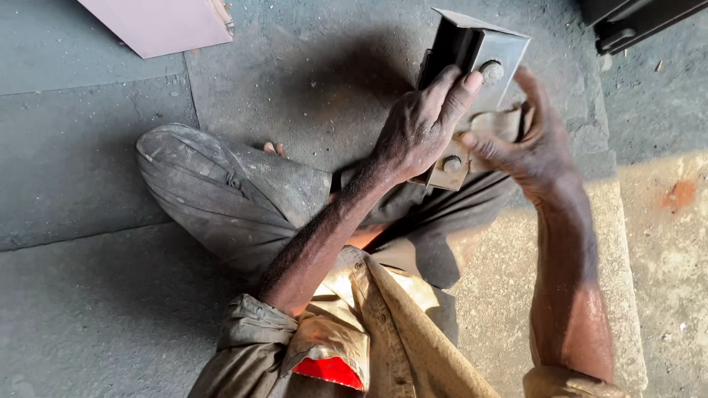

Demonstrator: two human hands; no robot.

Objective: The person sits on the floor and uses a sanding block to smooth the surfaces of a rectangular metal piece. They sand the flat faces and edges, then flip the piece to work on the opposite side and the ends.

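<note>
Metal bracket (472,55) is the landmark here: a grey, box-like folded steel piece held upright above the person's lap, its open hollow facing up and away. Nothing can be seen inside that hollow; its interior is dark and partly turned from the camera.

Far to the left of the bracket, at the top edge, lies a pinkish flat panel (158,22), cut off by the frame so its full shape cannot be told. Lower left of the bracket is the person's bent knee in dusty grey trousers (221,191), resting on the dark concrete floor (81,147), with toes just showing beyond the cloth.

Left hand (420,129) grasps the bracket from its left side, fingers wrapped over the near face and the thumb tip pressed just beside the upper bolt (492,71). Below the knuckles, a second bolt (451,163) sits at the bracket's lower flange. That flange is largely hidden behind the 2 hands.

Right hand (527,144) is to the right of the bracket, fingers curled around its far edge, the forefinger reaching toward the lower bolt; whether it pinches something small there cannot be made out.

Further right of the bracket, a pale stone slab (627,243) lies in sunlight, and a dark metal object (634,22) is cropped at the top right corner.
</note>
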